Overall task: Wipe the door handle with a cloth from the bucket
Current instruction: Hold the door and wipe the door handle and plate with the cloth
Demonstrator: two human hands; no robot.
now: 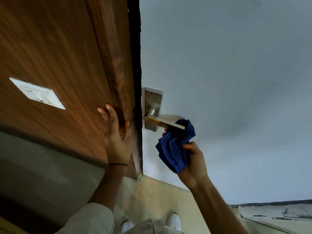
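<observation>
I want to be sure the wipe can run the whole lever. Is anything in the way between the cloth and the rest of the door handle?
Nothing visible blocks it. The right hand holds the blue cloth against the free end of the door handle, and the lever is bare back to its backplate. The left hand rests apart on the wooden frame.
</observation>
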